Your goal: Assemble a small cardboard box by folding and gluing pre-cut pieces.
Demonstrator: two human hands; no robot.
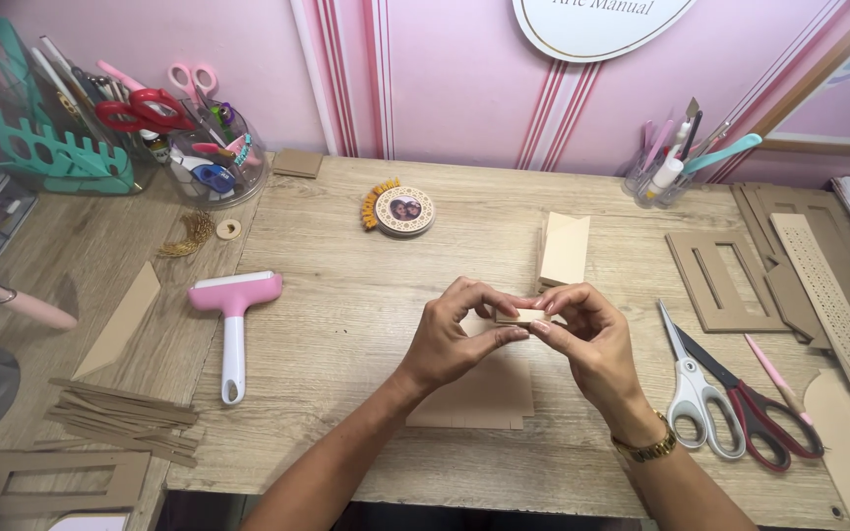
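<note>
Both hands meet over the middle of the wooden table (346, 324). My left hand (455, 339) and my right hand (587, 339) pinch a small tan cardboard piece (521, 317) between thumbs and fingertips, holding it just above the table. Under the hands lies a flat brown cardboard sheet (479, 398). A folded tan cardboard piece (565, 249) lies just beyond the hands. A gold watch sits on my right wrist.
Pink-handled roller (233, 320) lies left. White-handled scissors (696, 388) and red-handled scissors (759, 418) lie right, beside cut brown cardboard frames (720, 280). A round photo frame (403, 209), a clear bowl of scissors (211, 162), a pen cup (656, 177) and cardboard strips (125, 418) surround.
</note>
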